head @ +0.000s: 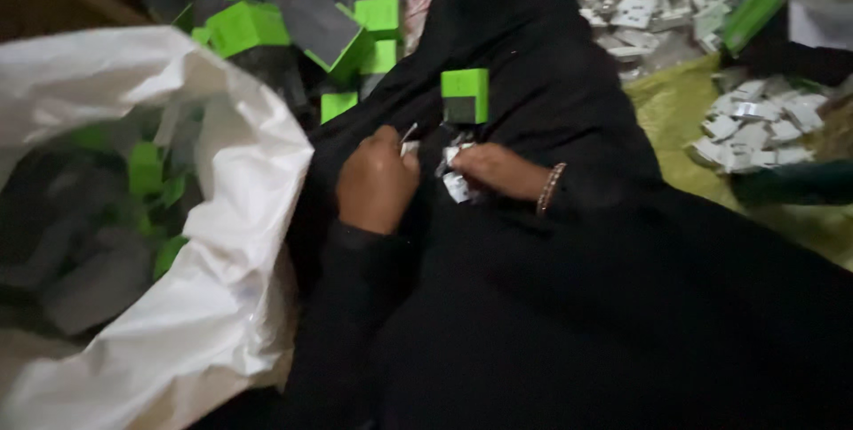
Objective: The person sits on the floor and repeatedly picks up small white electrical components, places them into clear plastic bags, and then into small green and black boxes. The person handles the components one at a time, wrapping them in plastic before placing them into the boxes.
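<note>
White pieces: we are gripping small white pieces between both hands, over the black cloth on our lap.
Left hand: our left hand is curling into a loose fist, pinching a thin pale sliver at its top.
Right hand: our right hand is closing its fingers on the white pieces; a bracelet is circling its wrist.
Hard to see: the pieces are blurring, so we cannot tell their shape.
Box: a green and grey box is sitting just beyond the hands.
Edges: a white sack of green and grey boxes is crowding the left hand's outer side.
Surroundings: heaps of white parts are lying well beyond the right hand on a yellow-green cloth; more boxes are piling up beyond the left hand.
</note>
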